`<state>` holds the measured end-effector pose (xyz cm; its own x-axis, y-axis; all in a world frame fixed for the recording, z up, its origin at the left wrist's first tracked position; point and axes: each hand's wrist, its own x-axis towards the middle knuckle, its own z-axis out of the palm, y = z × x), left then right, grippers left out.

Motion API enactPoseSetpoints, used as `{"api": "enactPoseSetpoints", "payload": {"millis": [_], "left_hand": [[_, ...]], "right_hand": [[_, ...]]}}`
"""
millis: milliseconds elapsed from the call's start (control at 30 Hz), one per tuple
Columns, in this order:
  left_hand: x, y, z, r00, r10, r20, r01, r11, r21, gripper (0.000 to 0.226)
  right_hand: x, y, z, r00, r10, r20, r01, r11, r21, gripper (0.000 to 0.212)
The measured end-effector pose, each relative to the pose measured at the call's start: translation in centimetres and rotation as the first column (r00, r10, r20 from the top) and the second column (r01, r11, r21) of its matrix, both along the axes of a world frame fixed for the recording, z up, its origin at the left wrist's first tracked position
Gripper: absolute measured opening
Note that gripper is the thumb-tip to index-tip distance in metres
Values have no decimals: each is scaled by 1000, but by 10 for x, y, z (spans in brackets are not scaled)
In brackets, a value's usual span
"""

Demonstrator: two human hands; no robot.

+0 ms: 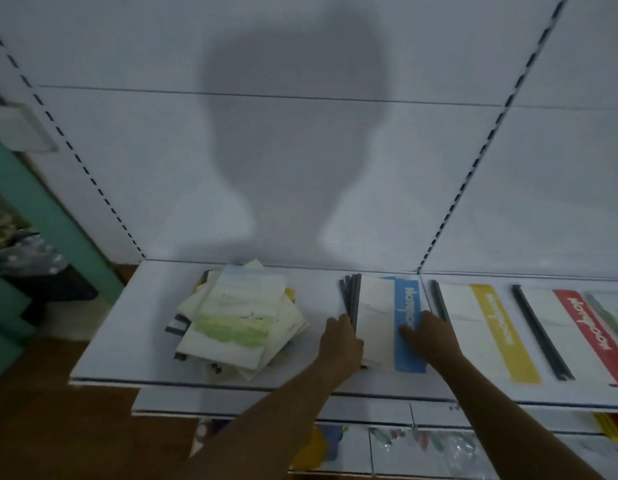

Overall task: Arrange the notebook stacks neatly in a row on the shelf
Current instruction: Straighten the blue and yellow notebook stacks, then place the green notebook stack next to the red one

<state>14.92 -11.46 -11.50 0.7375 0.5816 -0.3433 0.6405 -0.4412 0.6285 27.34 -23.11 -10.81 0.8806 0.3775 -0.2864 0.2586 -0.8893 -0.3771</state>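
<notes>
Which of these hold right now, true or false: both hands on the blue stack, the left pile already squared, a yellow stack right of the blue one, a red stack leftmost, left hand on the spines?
1. Both hands, left hand and right hand, touch the blue-striped notebook stack. True.
2. The green-cover pile is squared. False: its notebooks lie fanned and skewed.
3. A yellow-striped stack lies right of the blue one. True.
4. The red-striped stack is leftmost. False: it lies right of the yellow one.
5. The left hand is at the blue stack's dark spine edge. True.
</notes>
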Motion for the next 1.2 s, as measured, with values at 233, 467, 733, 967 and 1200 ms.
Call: {"api": "enactPoseSetpoints", "payload": {"millis": [233,467,733,967,1200], "left_hand": [[-29,40,31,976,144,162,-169,974,148,28],[-98,137,60,922,385,51,-366,820,439,46],[-161,183,44,958,233,-168,-190,953,236,63],[-175,201,41,987,146,-63,-147,989,-12,57],[-164,167,65,988,80,130,-60,986,-154,53]], "right_hand": [[-29,54,19,973,93,210,-85,995,-49,54],[-112,159,39,903,430,-17,-414,880,233,36],[-174,205,27,988,105,-117,-79,975,206,62],[-198,213,20,960,-182,-211,226,952,209,49],[-192,168,45,891,-358,-277,450,775,444,40]]}}
